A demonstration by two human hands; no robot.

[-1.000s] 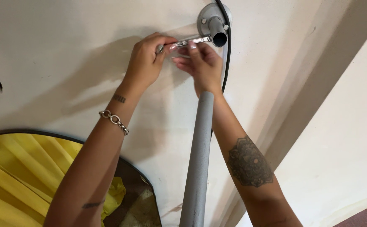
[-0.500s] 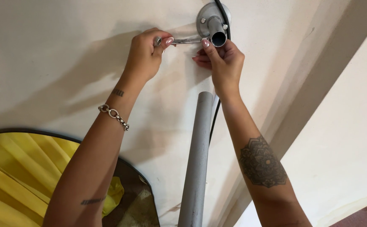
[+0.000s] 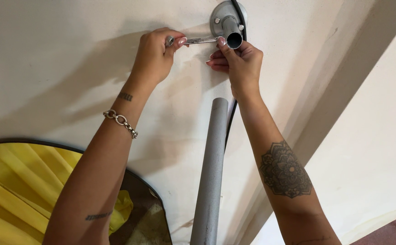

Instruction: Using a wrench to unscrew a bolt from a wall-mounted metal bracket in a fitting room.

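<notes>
Wrench: a slim, bright steel wrench (image 3: 195, 41) lies flat against the cream-white plaster surface (image 3: 71, 59), its long axis running left to right, its far end at the base of the mount.
Mount: a round grey metal flange (image 3: 220, 16) with screw heads, fixed to the plaster, with a short open-ended grey metal tube stub (image 3: 231, 32) sticking out toward the camera.
Left hand: the left hand (image 3: 155, 56) is curled around the wrench's near end, fingers (image 3: 176, 41) pressed together and pinching the handle.
Right hand: the right hand (image 3: 239, 63) sits just below the stub, fingertips touching the wrench's far end beside the tube; whether they pinch it or only steady it cannot be told.
Nearer hand: the right hand is nearer the flange; the left holds the lever end, well to the left of it.
Loose pipe: a long grey metal pipe (image 3: 209, 181) stands between the forearms, apart from the stub.
Cable: a black cable (image 3: 240, 13) runs beside the flange.
Below left: yellow pleated fabric (image 3: 21, 181).
</notes>
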